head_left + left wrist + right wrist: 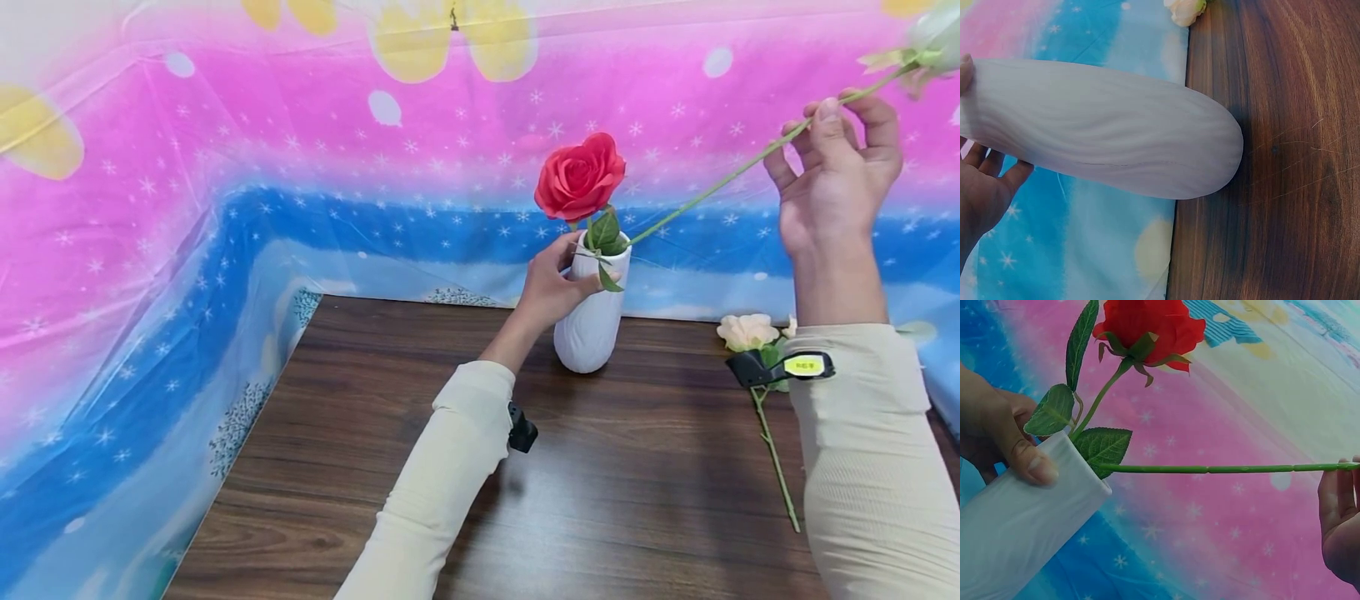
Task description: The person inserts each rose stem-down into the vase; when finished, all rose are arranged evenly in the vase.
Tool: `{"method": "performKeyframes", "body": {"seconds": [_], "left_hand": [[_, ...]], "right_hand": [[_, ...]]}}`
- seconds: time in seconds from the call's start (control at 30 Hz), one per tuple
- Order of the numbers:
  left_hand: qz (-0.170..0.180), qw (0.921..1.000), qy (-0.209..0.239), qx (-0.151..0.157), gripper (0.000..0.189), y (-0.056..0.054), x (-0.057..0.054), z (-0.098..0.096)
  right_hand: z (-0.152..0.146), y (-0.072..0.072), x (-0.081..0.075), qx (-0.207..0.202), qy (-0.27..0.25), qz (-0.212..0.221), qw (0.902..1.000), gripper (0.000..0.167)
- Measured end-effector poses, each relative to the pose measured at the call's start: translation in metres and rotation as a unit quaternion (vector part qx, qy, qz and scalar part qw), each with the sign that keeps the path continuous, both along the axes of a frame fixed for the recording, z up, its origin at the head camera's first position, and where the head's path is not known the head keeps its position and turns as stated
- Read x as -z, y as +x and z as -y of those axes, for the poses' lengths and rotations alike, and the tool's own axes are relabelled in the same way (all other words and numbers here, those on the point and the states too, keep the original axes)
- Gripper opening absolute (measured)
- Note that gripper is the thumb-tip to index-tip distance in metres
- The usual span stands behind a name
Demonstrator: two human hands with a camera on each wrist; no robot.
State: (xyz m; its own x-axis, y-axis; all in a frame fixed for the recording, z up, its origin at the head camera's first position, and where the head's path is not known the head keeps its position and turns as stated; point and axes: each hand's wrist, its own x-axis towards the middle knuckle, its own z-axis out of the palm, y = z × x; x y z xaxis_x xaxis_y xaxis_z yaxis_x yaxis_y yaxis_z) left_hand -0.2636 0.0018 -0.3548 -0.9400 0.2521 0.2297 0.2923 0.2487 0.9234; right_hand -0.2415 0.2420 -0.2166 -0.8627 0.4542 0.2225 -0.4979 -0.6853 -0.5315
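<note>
A white ribbed vase (588, 325) stands on the table, and my left hand (553, 283) grips it just below the rim, thumb in front. Out of its mouth rises a red rose (580, 177) with green leaves (1107, 449). My right hand (843, 171), raised at the upper right, pinches the long green stem (1241, 469) of a white flower (937, 42) close under the bloom. That stem slants down to the left, its lower end at the vase's mouth. The white bloom is partly cut off by the head view's edge.
On the right of the brown wooden table (360, 467) lies a pale peach flower (748, 332) with its stem toward me, partly hidden by the right wrist camera and sleeve. A pink and blue patterned cloth (300, 158) hangs behind the table and along its left side.
</note>
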Motion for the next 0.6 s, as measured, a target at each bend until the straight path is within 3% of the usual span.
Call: {"method": "performKeyframes", "body": {"seconds": [0.1, 0.6], "left_hand": [[0.0, 1.0, -0.001, 0.002, 0.068, 0.0, 0.0, 0.0], [0.011, 0.9999, 0.002, 0.004, 0.07, -0.001, -0.001, 0.0]], "right_hand": [[0.002, 0.0, 0.0, 0.009, 0.013, -0.01, 0.9998, 0.01], [0.025, 0.003, 0.011, -0.024, 0.078, -0.066, 0.9945, 0.015]]}}
